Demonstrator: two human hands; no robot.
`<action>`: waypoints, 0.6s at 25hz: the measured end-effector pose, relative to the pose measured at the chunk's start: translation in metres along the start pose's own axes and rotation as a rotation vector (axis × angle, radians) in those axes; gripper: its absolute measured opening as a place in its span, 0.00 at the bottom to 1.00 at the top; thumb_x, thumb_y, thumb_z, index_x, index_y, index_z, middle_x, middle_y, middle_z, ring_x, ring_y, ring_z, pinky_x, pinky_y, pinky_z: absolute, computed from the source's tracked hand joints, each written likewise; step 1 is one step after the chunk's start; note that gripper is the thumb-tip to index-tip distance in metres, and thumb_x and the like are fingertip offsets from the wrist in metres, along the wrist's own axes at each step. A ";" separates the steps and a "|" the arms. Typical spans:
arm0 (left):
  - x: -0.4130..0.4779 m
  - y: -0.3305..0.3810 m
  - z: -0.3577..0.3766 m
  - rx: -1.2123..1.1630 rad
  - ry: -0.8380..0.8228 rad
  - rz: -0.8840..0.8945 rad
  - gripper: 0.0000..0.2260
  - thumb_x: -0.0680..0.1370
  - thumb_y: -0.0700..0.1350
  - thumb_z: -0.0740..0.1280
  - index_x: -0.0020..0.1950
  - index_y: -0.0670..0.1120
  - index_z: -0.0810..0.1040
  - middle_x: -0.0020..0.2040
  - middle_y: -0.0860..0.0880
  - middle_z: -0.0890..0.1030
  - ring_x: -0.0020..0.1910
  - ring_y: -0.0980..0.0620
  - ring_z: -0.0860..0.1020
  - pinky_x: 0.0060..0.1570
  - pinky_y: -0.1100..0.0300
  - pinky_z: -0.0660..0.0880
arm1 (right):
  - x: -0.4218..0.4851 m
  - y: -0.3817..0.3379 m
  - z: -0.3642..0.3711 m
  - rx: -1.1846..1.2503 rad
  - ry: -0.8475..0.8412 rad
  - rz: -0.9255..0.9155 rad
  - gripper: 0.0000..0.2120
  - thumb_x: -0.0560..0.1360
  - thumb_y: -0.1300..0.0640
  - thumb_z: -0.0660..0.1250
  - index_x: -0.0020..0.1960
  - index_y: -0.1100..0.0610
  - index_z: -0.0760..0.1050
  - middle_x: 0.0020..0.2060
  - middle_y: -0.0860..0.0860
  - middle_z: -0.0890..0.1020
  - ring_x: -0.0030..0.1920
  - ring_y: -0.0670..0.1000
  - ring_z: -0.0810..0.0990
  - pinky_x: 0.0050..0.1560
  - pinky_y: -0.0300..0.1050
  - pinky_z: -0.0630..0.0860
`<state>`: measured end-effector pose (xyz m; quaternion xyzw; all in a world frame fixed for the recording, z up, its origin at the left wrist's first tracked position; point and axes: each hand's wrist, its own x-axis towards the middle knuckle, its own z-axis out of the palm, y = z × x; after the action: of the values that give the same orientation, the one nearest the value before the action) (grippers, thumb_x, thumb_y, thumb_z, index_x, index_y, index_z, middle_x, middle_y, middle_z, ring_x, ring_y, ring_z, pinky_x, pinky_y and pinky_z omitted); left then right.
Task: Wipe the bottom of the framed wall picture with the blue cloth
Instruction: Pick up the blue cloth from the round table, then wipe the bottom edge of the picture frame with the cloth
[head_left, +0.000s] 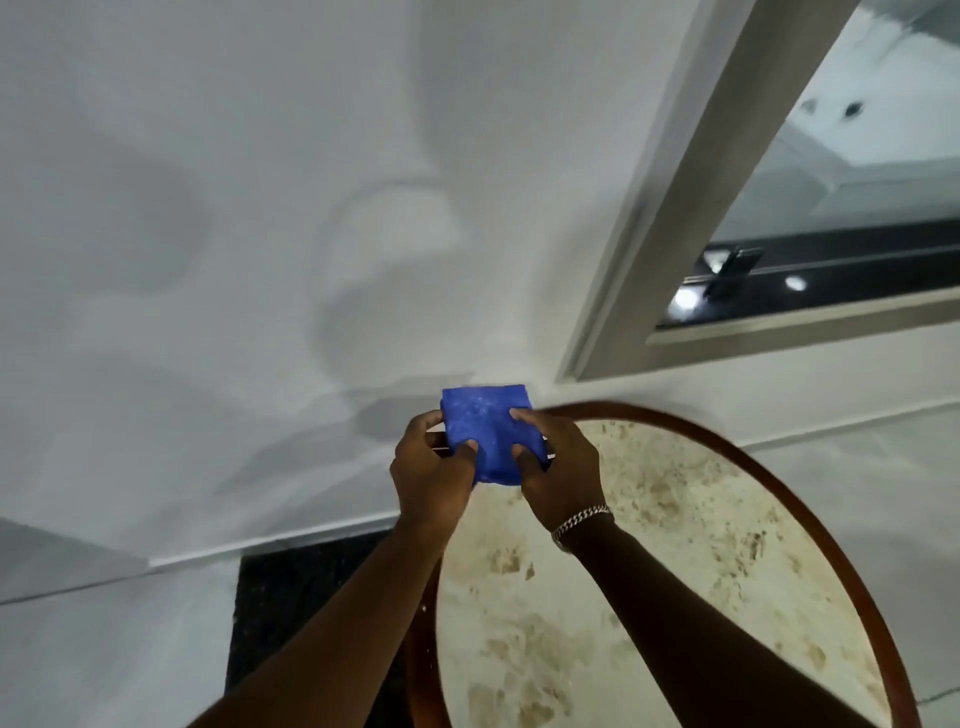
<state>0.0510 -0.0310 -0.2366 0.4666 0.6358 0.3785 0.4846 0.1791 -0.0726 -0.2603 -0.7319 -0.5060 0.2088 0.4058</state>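
At the centre of the frame, the left hand (434, 467) and right hand (558, 462) both pinch a folded blue cloth (491, 431) over the round marble-topped table (649, 571). The grey-framed wall picture (691, 218) hangs at upper right, untouched.

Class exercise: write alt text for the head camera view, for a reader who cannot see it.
Two bare hands, left hand and right hand, hold a folded blue cloth in front of a white wall. The framed wall picture hangs upper right, untouched; a round marble-topped table stands below.
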 end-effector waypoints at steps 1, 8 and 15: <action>-0.002 0.028 -0.014 -0.028 0.009 0.079 0.18 0.72 0.36 0.71 0.60 0.46 0.76 0.46 0.51 0.81 0.40 0.58 0.80 0.35 0.70 0.77 | 0.007 -0.026 -0.008 0.029 0.056 -0.062 0.19 0.72 0.66 0.69 0.61 0.54 0.77 0.55 0.54 0.81 0.53 0.51 0.78 0.56 0.48 0.77; -0.029 0.204 -0.118 -0.202 0.087 0.521 0.19 0.73 0.35 0.72 0.59 0.50 0.76 0.47 0.50 0.82 0.46 0.53 0.81 0.36 0.72 0.78 | 0.040 -0.220 -0.079 0.153 0.406 -0.473 0.12 0.74 0.61 0.69 0.57 0.55 0.80 0.49 0.53 0.81 0.47 0.43 0.78 0.43 0.26 0.72; -0.051 0.395 -0.191 -0.298 0.161 1.047 0.18 0.75 0.37 0.70 0.61 0.52 0.74 0.51 0.60 0.79 0.50 0.64 0.79 0.43 0.72 0.78 | 0.084 -0.408 -0.159 0.325 0.649 -0.790 0.15 0.75 0.62 0.70 0.61 0.53 0.77 0.52 0.52 0.79 0.52 0.44 0.78 0.46 0.38 0.79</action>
<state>-0.0397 0.0244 0.1923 0.6164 0.2936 0.6893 0.2421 0.0940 0.0076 0.1697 -0.4406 -0.5525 -0.1211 0.6971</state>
